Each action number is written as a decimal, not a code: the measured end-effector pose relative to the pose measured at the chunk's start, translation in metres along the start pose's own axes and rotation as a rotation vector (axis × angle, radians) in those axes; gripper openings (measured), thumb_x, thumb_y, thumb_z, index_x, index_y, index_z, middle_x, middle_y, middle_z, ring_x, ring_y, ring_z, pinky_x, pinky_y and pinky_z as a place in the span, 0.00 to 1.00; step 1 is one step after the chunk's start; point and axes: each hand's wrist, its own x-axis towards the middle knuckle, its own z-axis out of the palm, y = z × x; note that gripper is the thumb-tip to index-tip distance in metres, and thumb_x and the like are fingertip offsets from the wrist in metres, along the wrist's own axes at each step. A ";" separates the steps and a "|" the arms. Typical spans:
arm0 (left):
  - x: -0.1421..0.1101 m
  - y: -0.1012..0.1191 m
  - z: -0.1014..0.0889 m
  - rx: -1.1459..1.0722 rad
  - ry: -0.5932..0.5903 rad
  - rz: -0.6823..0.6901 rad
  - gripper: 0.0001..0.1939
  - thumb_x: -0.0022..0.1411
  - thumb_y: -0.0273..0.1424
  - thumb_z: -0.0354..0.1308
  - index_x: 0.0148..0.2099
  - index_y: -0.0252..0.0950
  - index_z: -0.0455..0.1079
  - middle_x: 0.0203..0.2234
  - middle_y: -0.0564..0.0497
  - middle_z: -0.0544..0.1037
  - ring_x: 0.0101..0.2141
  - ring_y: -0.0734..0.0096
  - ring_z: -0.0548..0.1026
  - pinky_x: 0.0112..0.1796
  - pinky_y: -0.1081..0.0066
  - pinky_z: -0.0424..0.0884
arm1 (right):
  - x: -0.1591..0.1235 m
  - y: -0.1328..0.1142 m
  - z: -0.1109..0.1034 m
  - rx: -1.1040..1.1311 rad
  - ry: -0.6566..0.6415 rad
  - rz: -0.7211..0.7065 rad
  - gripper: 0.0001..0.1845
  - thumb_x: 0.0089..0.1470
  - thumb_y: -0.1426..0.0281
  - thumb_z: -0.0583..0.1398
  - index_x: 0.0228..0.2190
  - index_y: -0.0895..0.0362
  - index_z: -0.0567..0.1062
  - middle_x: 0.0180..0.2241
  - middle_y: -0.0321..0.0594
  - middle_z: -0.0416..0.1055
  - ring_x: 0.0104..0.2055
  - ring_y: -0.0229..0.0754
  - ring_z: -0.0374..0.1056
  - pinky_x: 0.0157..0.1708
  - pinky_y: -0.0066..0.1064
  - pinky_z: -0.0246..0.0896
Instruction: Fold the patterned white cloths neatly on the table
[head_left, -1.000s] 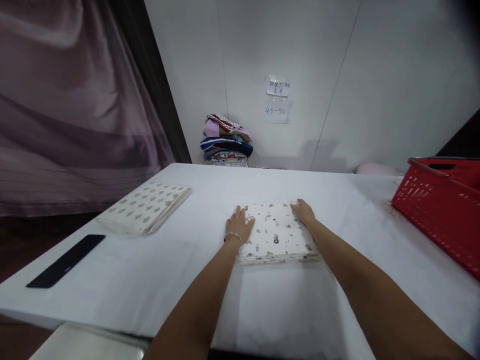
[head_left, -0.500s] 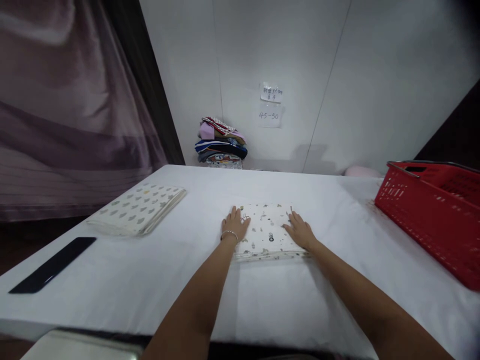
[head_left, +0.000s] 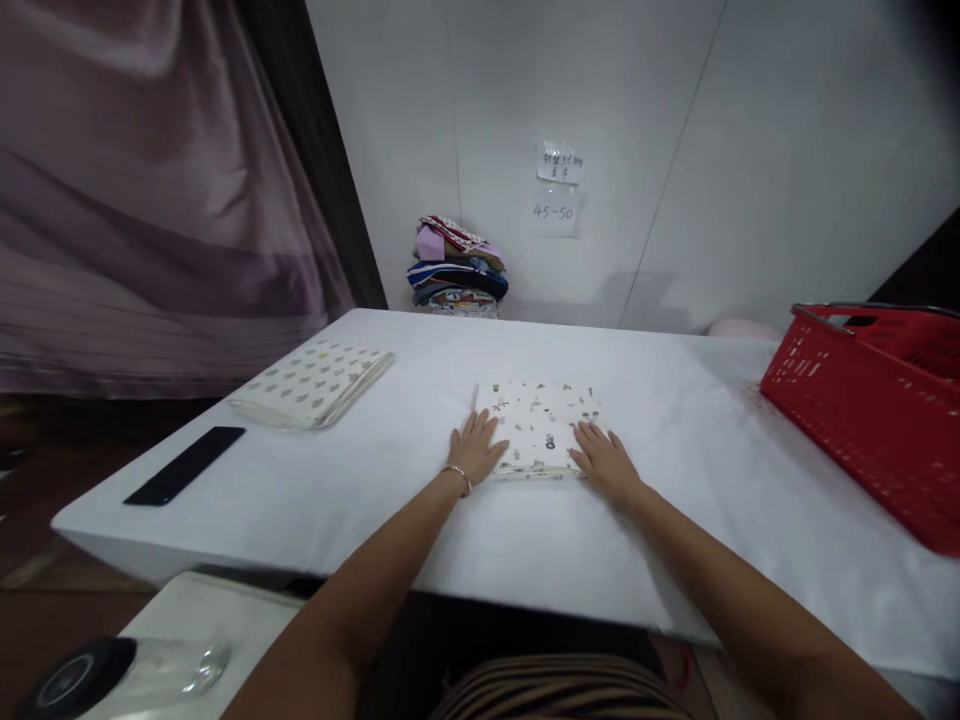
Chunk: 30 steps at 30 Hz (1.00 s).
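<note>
A folded white cloth with small printed figures point(head_left: 538, 420) lies flat in the middle of the white table point(head_left: 420, 520). My left hand point(head_left: 475, 450) rests on its near left corner, fingers stretched out flat; a thin bracelet circles that wrist. My right hand point(head_left: 604, 461) lies flat on the near right corner, fingers spread. Neither hand grips anything.
A second folded cloth with grey hearts point(head_left: 315, 381) lies at the table's left. A black flat bar point(head_left: 185, 478) sits near the left edge. A red plastic basket point(head_left: 870, 410) stands at the right. Stacked coloured fabrics point(head_left: 457, 268) sit by the far wall. A curtain point(head_left: 150, 200) hangs left.
Both hands have slid toward me from the cloth's far corners to its near edge. The camera has pulled back and tilted down, showing more of the table's near side.
</note>
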 end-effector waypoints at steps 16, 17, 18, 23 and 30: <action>-0.057 0.027 0.010 -0.051 0.198 0.303 0.21 0.65 0.42 0.43 0.56 0.44 0.64 0.58 0.51 0.64 0.58 0.63 0.57 0.60 0.57 0.45 | -0.026 -0.014 -0.005 0.204 0.182 -0.300 0.21 0.61 0.63 0.47 0.51 0.53 0.70 0.53 0.43 0.67 0.57 0.48 0.57 0.57 0.46 0.48; -0.059 0.027 0.011 -0.065 0.187 0.330 0.20 0.65 0.41 0.44 0.55 0.44 0.64 0.56 0.51 0.66 0.56 0.64 0.59 0.59 0.59 0.49 | -0.025 -0.018 -0.005 0.198 0.192 -0.303 0.21 0.61 0.64 0.47 0.51 0.53 0.70 0.52 0.44 0.67 0.56 0.48 0.59 0.55 0.45 0.50; -0.060 0.027 0.011 -0.078 0.177 0.340 0.19 0.65 0.40 0.45 0.55 0.44 0.65 0.54 0.50 0.68 0.54 0.65 0.61 0.57 0.60 0.53 | -0.024 -0.021 -0.005 0.189 0.195 -0.305 0.20 0.61 0.64 0.48 0.50 0.53 0.71 0.51 0.44 0.68 0.54 0.48 0.60 0.54 0.45 0.52; -0.054 0.022 0.012 -0.096 0.186 0.315 0.16 0.64 0.37 0.48 0.52 0.43 0.68 0.48 0.49 0.70 0.49 0.65 0.64 0.52 0.63 0.60 | -0.014 -0.037 -0.007 0.138 0.190 -0.329 0.18 0.61 0.66 0.49 0.47 0.55 0.73 0.46 0.46 0.69 0.48 0.48 0.62 0.47 0.41 0.58; -0.054 0.025 0.007 -0.006 0.186 0.349 0.11 0.65 0.33 0.48 0.45 0.41 0.71 0.40 0.48 0.73 0.43 0.65 0.67 0.45 0.63 0.62 | -0.013 -0.034 0.005 0.082 0.270 -0.364 0.16 0.62 0.68 0.49 0.42 0.55 0.76 0.41 0.45 0.71 0.43 0.46 0.63 0.43 0.37 0.58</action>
